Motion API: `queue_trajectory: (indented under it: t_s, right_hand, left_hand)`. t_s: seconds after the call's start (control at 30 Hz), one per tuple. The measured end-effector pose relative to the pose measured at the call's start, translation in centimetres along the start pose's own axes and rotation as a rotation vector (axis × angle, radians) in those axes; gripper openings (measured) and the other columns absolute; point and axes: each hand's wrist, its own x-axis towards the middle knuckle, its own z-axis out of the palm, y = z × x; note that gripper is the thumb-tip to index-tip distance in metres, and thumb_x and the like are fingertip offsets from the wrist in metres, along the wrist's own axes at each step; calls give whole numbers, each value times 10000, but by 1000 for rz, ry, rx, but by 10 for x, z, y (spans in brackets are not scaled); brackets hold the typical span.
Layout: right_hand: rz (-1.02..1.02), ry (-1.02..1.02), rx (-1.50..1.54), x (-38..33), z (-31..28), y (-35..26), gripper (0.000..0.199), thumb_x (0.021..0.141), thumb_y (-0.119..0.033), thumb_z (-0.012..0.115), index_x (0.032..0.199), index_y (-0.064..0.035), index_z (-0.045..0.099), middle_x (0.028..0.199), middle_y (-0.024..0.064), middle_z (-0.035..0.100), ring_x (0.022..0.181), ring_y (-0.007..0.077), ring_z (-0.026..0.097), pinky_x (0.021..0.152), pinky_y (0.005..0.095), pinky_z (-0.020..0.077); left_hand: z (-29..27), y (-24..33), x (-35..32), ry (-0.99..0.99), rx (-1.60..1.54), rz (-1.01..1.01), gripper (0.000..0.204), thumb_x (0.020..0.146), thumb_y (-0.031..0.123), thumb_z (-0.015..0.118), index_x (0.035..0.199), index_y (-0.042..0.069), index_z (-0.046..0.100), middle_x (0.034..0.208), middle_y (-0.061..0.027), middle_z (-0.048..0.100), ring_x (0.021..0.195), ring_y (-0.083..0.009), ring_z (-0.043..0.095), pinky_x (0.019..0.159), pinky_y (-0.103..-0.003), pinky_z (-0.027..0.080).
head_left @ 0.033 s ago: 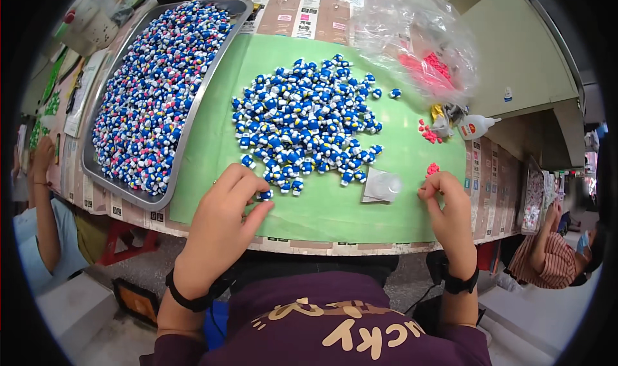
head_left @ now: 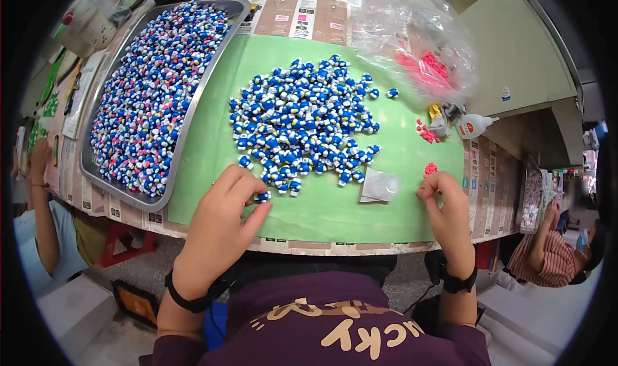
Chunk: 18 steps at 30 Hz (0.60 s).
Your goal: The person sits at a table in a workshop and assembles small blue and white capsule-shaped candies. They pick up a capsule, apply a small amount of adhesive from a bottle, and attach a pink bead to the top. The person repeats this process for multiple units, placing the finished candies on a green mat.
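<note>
Between the thumb and fingers of my left hand (head_left: 222, 213) is a small blue-and-white figure (head_left: 262, 197), held low over the green sheet (head_left: 309, 221). Just beyond it spreads a heap of similar figures (head_left: 299, 118), some with yellow parts. My right hand (head_left: 449, 215) rests at the sheet's right side, thumb and index finger closed in a pinch; whatever is between the tips is too small to make out. A little pile of pink pieces (head_left: 430, 169) lies right beside those fingertips. Between my hands sits a clear round piece on a pale square pad (head_left: 381, 186).
A metal tray (head_left: 166, 197) full of blue, white and pink figures stands at left. At right are more pink pieces (head_left: 426, 133), a white glue bottle (head_left: 475, 126) and a clear plastic bag (head_left: 412, 25). Other people sit at both sides, one in a striped top (head_left: 537, 260).
</note>
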Motion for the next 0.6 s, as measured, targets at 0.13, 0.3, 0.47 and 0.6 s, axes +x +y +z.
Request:
queue_trajectory:
  t_s: [0.13,0.3,0.47,0.6]
  right_hand:
    - [-65,-19,-33,2,-3,0,199,763,102,624,814,-38,491,808,95,577,760,272,572,708,364,438]
    - [-214,92,119,4,-14,-36,215,744,69,656,794,-71,500,880,80,632,763,252,588,717,348,431]
    - [-577,-15,267,14,-6,-78,234,703,23,714,801,-85,531,941,83,659,767,211,614,732,338,440]
    - [-649,-19,276,14,-2,-85,243,678,-5,739,809,-81,549,940,73,668,767,190,623,734,324,439]
  left_hand:
    - [2,0,1,-5,19,-17,205,781,-71,655,965,8,612,914,-81,572,714,-145,584,587,-247,460]
    - [-2,14,5,28,-166,37,234,790,-99,624,1000,-11,679,945,-82,599,710,-120,593,606,-238,487]
    - [10,53,16,-280,-820,-122,185,862,-83,629,1022,-26,700,973,-95,612,796,-137,636,653,-252,560]
    - [19,62,22,-444,-1151,-240,88,874,-58,673,962,-53,675,957,-109,610,755,-136,645,619,-244,565]
